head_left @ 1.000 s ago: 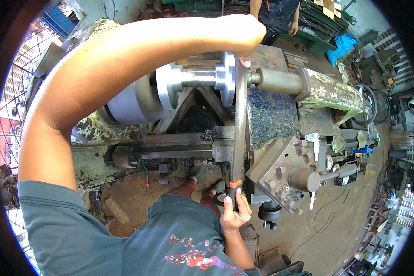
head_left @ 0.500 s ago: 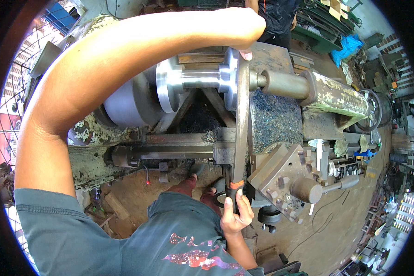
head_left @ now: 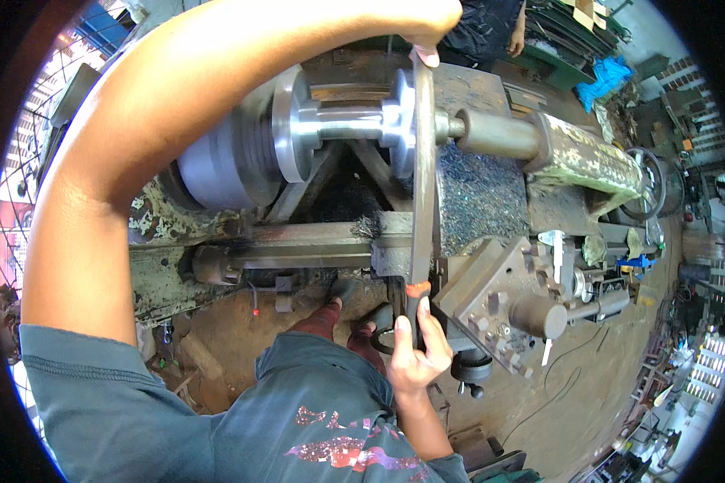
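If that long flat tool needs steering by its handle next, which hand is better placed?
Probably the right hand: it holds the dark handle at the near end of the long flat tool. The left hand is stretched out to the tool's far end.

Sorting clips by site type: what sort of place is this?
Most likely a metalworking machine shop: a lathe tailstock lines up with a shiny flanged workpiece, a bolted tool post sits nearby, and there's a spread of metal chips.
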A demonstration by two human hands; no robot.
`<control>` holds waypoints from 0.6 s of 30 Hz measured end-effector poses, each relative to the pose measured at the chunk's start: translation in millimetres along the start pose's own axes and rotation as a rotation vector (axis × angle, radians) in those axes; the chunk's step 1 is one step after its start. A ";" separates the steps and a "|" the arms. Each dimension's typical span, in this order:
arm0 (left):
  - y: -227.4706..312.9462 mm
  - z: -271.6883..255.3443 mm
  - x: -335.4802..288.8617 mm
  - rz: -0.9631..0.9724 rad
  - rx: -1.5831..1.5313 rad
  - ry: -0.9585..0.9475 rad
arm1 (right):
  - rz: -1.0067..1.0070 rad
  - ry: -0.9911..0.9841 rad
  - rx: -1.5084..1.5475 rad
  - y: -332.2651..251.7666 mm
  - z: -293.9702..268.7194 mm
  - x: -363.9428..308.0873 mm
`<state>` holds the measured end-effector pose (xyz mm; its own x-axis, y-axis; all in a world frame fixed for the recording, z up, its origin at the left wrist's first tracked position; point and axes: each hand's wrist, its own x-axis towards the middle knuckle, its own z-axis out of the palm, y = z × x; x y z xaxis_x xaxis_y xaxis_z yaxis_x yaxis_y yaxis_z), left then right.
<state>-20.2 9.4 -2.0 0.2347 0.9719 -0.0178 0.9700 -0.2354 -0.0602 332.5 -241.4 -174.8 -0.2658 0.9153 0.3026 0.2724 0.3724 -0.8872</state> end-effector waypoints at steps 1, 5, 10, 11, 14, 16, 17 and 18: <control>3.3 0.0 2.1 0.033 0.007 0.004 | 0.139 -0.007 0.096 1.0 -1.0 -0.9; 34.9 2.2 19.3 -0.193 -0.018 -0.003 | 0.101 0.072 0.168 8.3 -6.2 -19.8; 60.2 -11.1 6.8 -0.037 0.181 -0.112 | 0.086 0.072 0.195 18.5 -23.4 -46.6; 63.7 -12.1 -0.4 -0.068 0.094 -0.063 | 0.066 0.080 0.190 19.4 -25.6 -50.6; 70.1 -16.3 -9.7 -0.213 0.071 -0.151 | 0.072 0.048 0.200 22.7 -26.4 -55.4; 69.3 -13.1 -16.4 -0.213 0.055 -0.138 | 0.073 0.036 0.203 23.5 -25.5 -56.6; 67.6 -11.1 -18.6 -0.205 0.053 -0.128 | 0.070 0.028 0.203 23.3 -24.5 -57.3; 65.3 -9.1 -20.5 -0.188 0.063 -0.123 | 0.081 0.023 0.213 22.7 -23.9 -57.7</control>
<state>38.9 -25.9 3.5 0.0375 0.9919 -0.1215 0.9893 -0.0540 -0.1357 376.1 -282.1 -204.1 -0.2293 0.9451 0.2330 0.0897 0.2589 -0.9617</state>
